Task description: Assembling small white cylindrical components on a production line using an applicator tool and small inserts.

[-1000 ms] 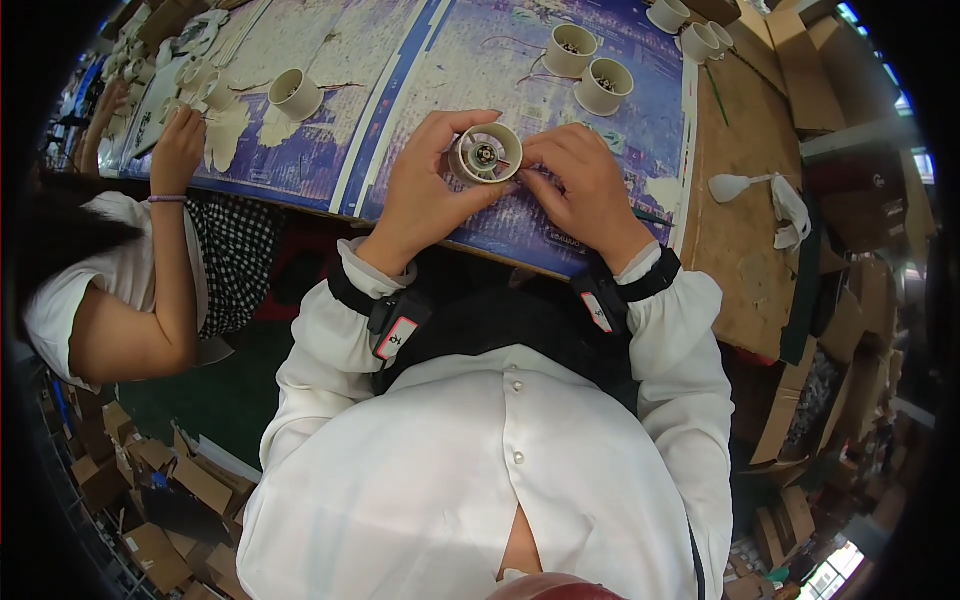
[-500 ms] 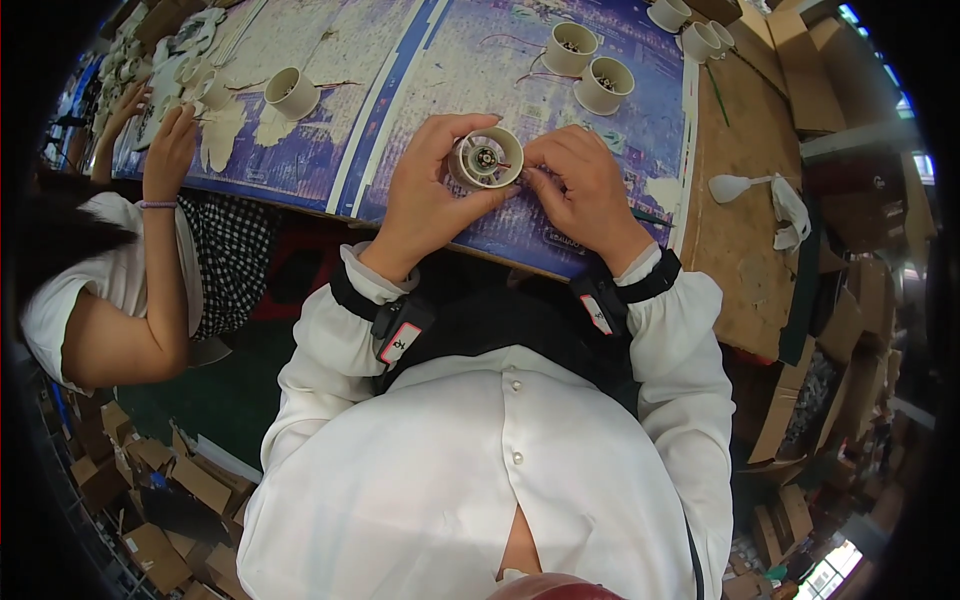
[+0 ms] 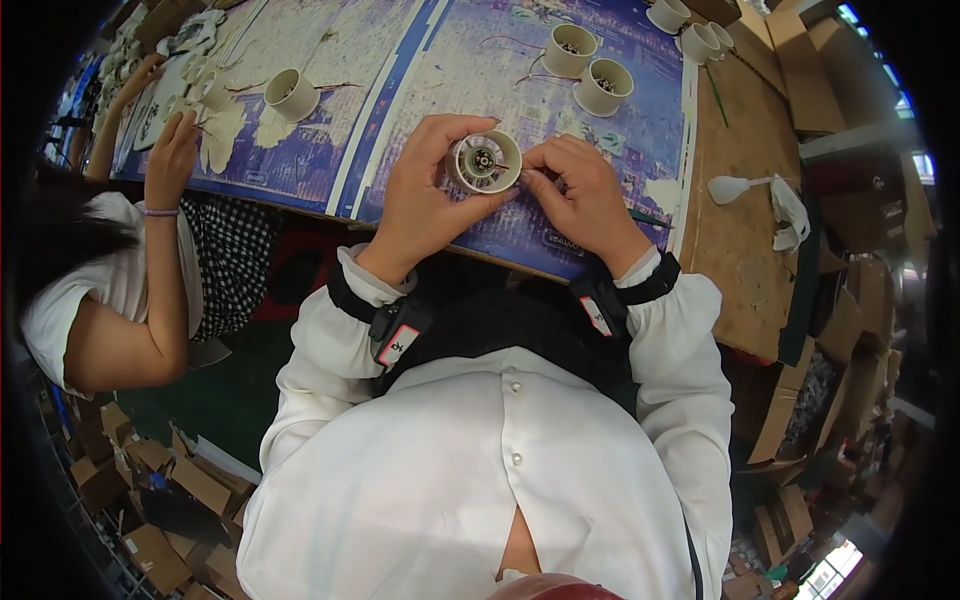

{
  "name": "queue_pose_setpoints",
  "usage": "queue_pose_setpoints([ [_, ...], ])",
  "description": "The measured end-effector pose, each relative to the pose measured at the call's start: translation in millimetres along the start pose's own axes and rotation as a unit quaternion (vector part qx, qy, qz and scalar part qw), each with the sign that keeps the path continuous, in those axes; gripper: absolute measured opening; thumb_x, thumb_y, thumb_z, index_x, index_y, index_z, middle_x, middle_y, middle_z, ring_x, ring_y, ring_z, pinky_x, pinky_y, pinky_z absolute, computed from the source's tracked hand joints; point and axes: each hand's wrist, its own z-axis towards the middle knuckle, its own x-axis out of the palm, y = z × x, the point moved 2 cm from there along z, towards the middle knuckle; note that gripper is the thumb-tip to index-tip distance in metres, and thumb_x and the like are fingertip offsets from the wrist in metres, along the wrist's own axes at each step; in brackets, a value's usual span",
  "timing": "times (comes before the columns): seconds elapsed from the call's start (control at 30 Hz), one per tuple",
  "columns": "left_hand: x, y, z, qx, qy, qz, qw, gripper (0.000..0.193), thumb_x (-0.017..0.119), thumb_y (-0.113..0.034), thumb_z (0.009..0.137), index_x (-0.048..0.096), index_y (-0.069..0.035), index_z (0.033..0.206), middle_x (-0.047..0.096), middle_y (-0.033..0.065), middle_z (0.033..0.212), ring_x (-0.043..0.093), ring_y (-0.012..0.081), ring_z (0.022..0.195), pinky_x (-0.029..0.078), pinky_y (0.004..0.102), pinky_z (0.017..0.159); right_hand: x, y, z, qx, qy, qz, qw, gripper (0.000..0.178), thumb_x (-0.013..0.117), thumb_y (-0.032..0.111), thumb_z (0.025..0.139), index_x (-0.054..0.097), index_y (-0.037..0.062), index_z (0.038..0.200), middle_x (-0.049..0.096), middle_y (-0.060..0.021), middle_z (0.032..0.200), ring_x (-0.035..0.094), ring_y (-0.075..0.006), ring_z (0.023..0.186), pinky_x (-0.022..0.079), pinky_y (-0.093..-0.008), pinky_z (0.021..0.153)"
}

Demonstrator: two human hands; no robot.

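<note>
Worktable [image 3: 430,90]: a worn blue-and-white covering is spread beneath and beyond the held cup [image 3: 510,150], which is taken as the reference item.
Co-worker [image 3: 120,320]: seated well to the left of the held cup; both arms are extended toward the worktable.
Brown board [image 3: 745,260]: located well to the right of the held cup; a white scoop-shaped item [image 3: 730,188] and a crumpled white cloth [image 3: 790,215] are laid on it.
Left hand [image 3: 425,190]: placed at the left of the held cup; the fingers are parted by the cup's width, and the cup is clasped between thumb and forefinger.
Right hand [image 3: 580,195]: placed at the right of the held cup; thumb and forefinger are brought close together at the rim; whether anything is pinched cannot be told.
Loose cups: two [image 3: 567,66] [image 3: 600,104] are set beyond the held cup, to its right; small parts are contained in both. Another [image 3: 296,106] is set well to its left.
Held cup: supported between the hands, opening facing upward.
Round component [image 3: 483,161]: seated inside the held cup.
Red wire [image 3: 503,168]: routed from the component toward the held cup's right wall.
</note>
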Motion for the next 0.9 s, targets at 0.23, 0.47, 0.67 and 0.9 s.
queue_pose_setpoints([
  [0.23,6,9,-3,-0.036,-0.02,-0.144,0.989,0.068,0.082,0.006,0.073,0.05,-0.003,0.133,0.056,0.0074,0.126,0.058,0.0172,0.116,0.049,0.0314,0.099,1,-3,-2,0.032,0.012,0.037,0.999,0.008,0.069,0.006,0.086,0.066,0.0025,0.092,0.062,-0.0089,0.082,0.059,-0.024,0.073,0.047,-0.0332,0.067],
  [0.47,5,12,-3,-0.121,-0.023,-0.272,0.954,0.064,0.079,0.002,0.079,0.047,-0.004,0.135,0.058,0.0064,0.122,0.057,0.0163,0.116,0.049,0.0309,0.098,-1,-4,-2,0.048,0.026,0.057,0.997,0.009,0.069,0.007,0.087,0.068,0.0032,0.095,0.065,-0.0075,0.086,0.06,-0.0224,0.076,0.048,-0.0312,0.068],
  [0.67,4,18,2,-0.183,-0.019,-0.327,0.927,0.059,0.075,-0.002,0.085,0.045,-0.005,0.136,0.059,0.0071,0.121,0.058,0.0164,0.114,0.048,0.0319,0.099,-4,-4,2,0.035,0.014,0.06,0.997,0.01,0.07,0.008,0.087,0.068,0.0041,0.096,0.067,-0.0075,0.091,0.062,-0.0228,0.08,0.049,-0.0318,0.07],
  [0.9,4,18,3,-0.187,-0.019,-0.328,0.926,0.058,0.074,-0.003,0.086,0.045,-0.006,0.136,0.059,0.007,0.121,0.058,0.0166,0.114,0.048,0.032,0.099,-1,8,1,0.024,-0.033,0.048,0.998,0.016,0.074,0.006,0.083,0.069,0.0056,0.098,0.068,-0.0077,0.092,0.065,-0.0242,0.082,0.051,-0.034,0.072],
])
